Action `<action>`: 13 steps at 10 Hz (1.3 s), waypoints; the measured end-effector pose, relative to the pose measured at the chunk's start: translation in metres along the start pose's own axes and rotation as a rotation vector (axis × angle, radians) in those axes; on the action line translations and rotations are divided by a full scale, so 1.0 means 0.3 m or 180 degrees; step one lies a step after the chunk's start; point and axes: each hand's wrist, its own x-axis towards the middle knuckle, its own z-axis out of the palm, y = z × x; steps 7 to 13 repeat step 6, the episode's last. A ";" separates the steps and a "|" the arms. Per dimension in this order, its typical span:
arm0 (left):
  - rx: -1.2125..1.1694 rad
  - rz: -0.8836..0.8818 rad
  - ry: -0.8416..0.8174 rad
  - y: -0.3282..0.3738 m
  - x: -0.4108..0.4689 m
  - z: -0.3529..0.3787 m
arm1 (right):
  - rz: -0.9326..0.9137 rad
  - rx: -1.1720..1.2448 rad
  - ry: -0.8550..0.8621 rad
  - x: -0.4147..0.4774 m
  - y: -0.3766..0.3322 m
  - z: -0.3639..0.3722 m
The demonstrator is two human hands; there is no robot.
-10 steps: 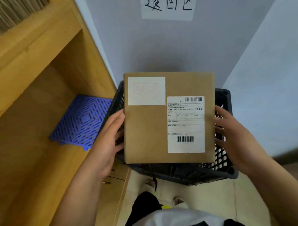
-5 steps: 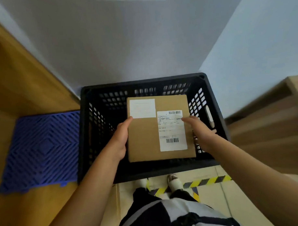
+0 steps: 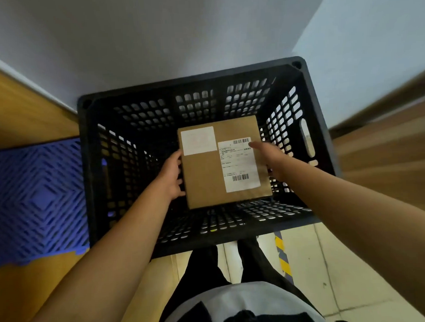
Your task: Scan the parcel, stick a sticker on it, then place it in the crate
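A flat brown cardboard parcel (image 3: 207, 175) lies level, deep inside the black slotted crate (image 3: 86, 165). It carries a plain white sticker (image 3: 198, 140) at its top left and a printed shipping label (image 3: 239, 164) with barcodes on the right. My left hand (image 3: 170, 178) grips the parcel's left edge. My right hand (image 3: 270, 156) holds the right edge, thumb lying on the label. I cannot tell whether the parcel touches the crate floor.
The crate stands against a grey wall in a corner. A blue plastic grid mat (image 3: 37, 198) lies on the wooden surface to the left. Wooden boards (image 3: 387, 150) run on the right. Yellow-black floor tape (image 3: 282, 254) lies by my feet.
Both hands have lowered the parcel from above the crate's rim down into the crate. My view has tilted downward over it.
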 end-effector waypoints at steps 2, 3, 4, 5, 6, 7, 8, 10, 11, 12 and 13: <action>0.0115 0.0022 -0.0121 -0.022 0.043 0.037 | 0.0074 0.0120 0.0078 0.048 0.020 -0.014; 0.0124 0.0053 -0.0068 -0.029 0.068 0.045 | 0.0075 0.0139 0.0060 0.072 0.029 -0.012; 0.0158 0.0066 -0.0043 -0.022 0.053 0.053 | 0.0004 0.0121 0.0156 0.077 0.039 -0.010; 0.0178 0.0072 -0.0077 -0.029 0.060 0.053 | -0.0131 0.0070 0.0219 0.092 0.057 -0.011; 0.0121 0.0213 -0.0038 -0.024 0.016 0.063 | -0.0188 0.0066 0.0264 0.091 0.060 -0.013; 0.0121 0.0213 -0.0038 -0.024 0.016 0.063 | -0.0188 0.0066 0.0264 0.091 0.060 -0.013; 0.0121 0.0213 -0.0038 -0.024 0.016 0.063 | -0.0188 0.0066 0.0264 0.091 0.060 -0.013; 0.0121 0.0213 -0.0038 -0.024 0.016 0.063 | -0.0188 0.0066 0.0264 0.091 0.060 -0.013; 0.0121 0.0213 -0.0038 -0.024 0.016 0.063 | -0.0188 0.0066 0.0264 0.091 0.060 -0.013; 0.0121 0.0213 -0.0038 -0.024 0.016 0.063 | -0.0188 0.0066 0.0264 0.091 0.060 -0.013; 0.0121 0.0213 -0.0038 -0.024 0.016 0.063 | -0.0188 0.0066 0.0264 0.091 0.060 -0.013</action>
